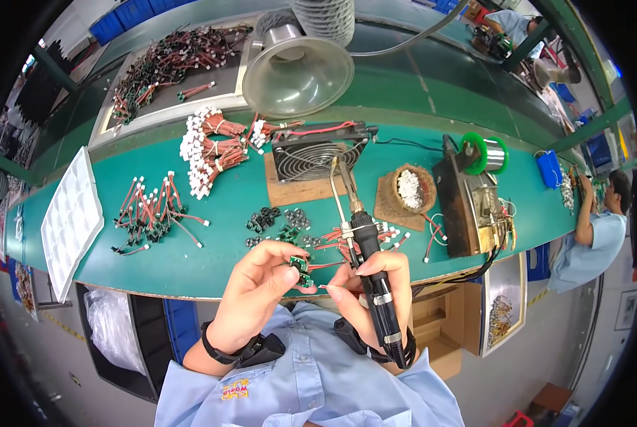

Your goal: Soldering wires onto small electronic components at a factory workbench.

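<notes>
Near the table's front edge, my left hand [256,285] pinches a small green circuit board [301,273] between thumb and fingers. Red wires run from the board toward my right hand [386,274]. That hand is wrapped round a black soldering iron [365,236], whose tip points up and away from me, with a thin metal guide tube clamped alongside. Its thumb and a finger also come together close to the wires; whether they grip them is hard to see. Just beyond my hands lie small black parts [263,219] and more wired connectors [390,233].
A fan [318,158] stands behind the iron, below a clear extraction hood [298,77]. To the right are a bowl of white pieces [409,188] and a solder spool [486,153] on a metal unit. Wire bundles [212,149] and a white tray [73,220] lie left. A co-worker [592,235] sits far right.
</notes>
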### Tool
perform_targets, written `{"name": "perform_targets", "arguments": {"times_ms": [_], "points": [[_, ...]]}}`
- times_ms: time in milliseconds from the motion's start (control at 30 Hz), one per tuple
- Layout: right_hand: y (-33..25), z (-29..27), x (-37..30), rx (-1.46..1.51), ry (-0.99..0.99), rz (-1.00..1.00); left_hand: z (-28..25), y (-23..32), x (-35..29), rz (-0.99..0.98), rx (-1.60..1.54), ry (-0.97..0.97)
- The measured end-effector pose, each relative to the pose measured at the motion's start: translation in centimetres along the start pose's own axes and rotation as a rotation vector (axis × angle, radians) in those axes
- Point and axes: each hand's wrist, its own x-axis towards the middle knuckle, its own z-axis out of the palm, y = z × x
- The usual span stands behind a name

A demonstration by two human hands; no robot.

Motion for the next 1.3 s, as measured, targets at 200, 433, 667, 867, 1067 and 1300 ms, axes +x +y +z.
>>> {"name": "perform_targets", "arguments": {"times_ms": [200,433,667,867,1067,1300], "points": [[-0.2,0.5,0.2,-0.115,-0.067,-0.031,-0.3,-0.3,0.0,-0.104,-0.187,-0.001],[-0.2,0.7,0.3,-0.155,-0.070,-0.057,-0.8,-0.8,0.3,-0.194,-0.342,-0.055],[-0.6,0.8,0.4,-0.163,-0.075,-0.059,-1.5,-1.2,0.5,-0.188,-0.383,-0.174],[-0.9,0.6,0.9,-0.213,-0.062,-0.165,-1.2,-1.2,0.6,-0.181,-0.409,-0.199],[-0.8,0.5,1.0,-0.194,-0.045,-0.179,-1.1,-1.1,0.4,-0.160,-0.366,-0.176],[-0.9,0.3,1.0,-0.196,-0.057,-0.187,-1.1,-1.3,0.3,-0.140,-0.327,-0.171]]}}
